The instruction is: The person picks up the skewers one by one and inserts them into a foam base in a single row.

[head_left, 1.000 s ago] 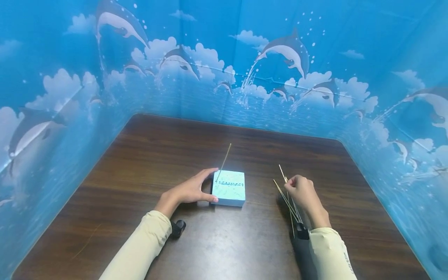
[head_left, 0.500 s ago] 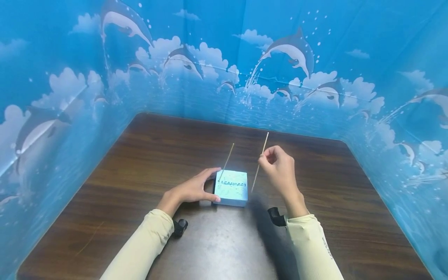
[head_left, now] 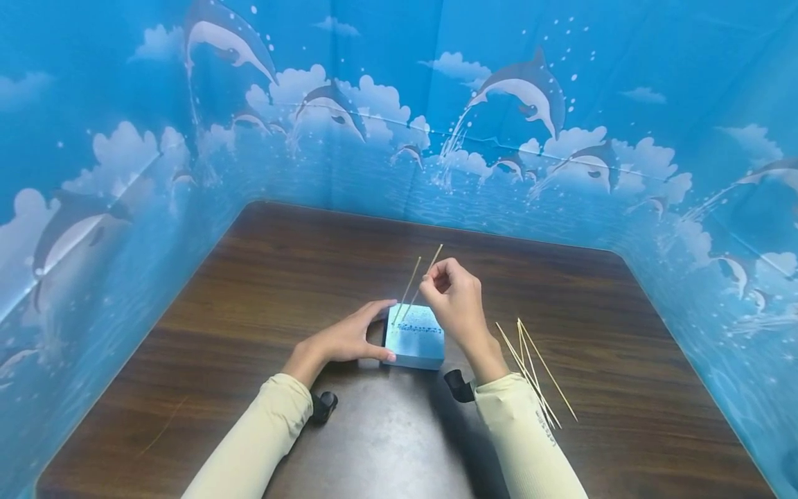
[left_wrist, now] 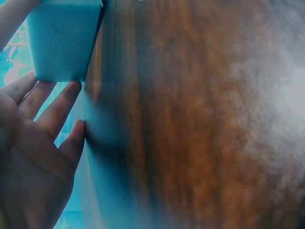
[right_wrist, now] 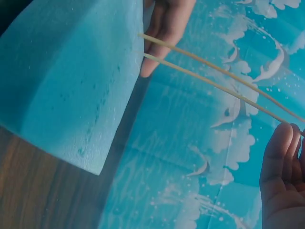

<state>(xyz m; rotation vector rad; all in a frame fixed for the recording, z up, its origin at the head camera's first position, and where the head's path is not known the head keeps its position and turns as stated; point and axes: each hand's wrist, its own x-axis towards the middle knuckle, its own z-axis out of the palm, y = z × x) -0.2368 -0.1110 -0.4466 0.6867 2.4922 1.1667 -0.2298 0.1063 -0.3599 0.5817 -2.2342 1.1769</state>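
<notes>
My left hand (head_left: pixel 339 336) grips a light-blue foam block (head_left: pixel 414 346) at its left side, thumb at the near edge and fingers at the far edge. One thin wooden skewer (head_left: pixel 408 287) stands leaning in the block, near the left end of a row of small dark marks. Beside it, my right hand (head_left: pixel 458 298) pinches a second skewer (head_left: pixel 438 255), whose lower end is right at the block's top. In the right wrist view both skewers run nearly parallel from the block (right_wrist: pixel 62 81) toward the right fingertips. The left wrist view shows fingers against the block (left_wrist: pixel 64 43).
Several loose skewers (head_left: pixel 548 370) lie on the dark wooden table (head_left: pixel 299 256), right of the block beside the right forearm. A black wrist camera (head_left: pixel 324 407) sits on the left wrist and another (head_left: pixel 460 386) on the right. A blue dolphin-print curtain (head_left: pixel 374 173) surrounds the table.
The right hand has lifted one skewer from the loose bunch and carried it left to the block, beside the standing skewer. The left hand has kept its grip on the block.
</notes>
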